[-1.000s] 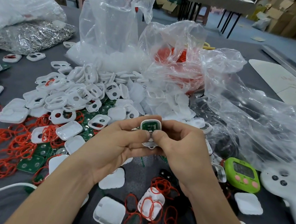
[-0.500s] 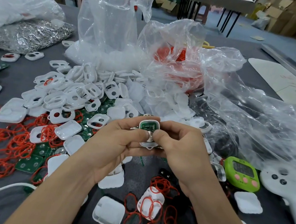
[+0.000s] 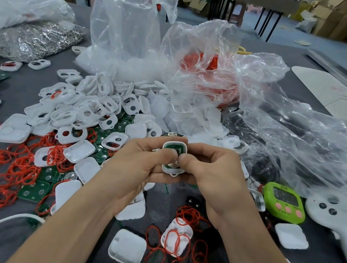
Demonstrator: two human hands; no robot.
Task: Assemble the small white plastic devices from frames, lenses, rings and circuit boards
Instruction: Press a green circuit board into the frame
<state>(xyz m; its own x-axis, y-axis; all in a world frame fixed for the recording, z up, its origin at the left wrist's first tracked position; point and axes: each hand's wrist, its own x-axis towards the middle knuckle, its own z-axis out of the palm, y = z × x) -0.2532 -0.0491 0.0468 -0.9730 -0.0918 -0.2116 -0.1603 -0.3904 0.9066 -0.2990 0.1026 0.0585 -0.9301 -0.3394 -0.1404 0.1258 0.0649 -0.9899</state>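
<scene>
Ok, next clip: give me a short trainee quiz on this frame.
1. True or false: the left hand and the right hand both grip the same device.
2. Which thing lies to the right of the right hand? A) a green timer B) scissors C) a mug
3. Fill in the missing word: the loose rings on the table are ___ in colour.

Key: 1 true; 2 A; 3 red.
</scene>
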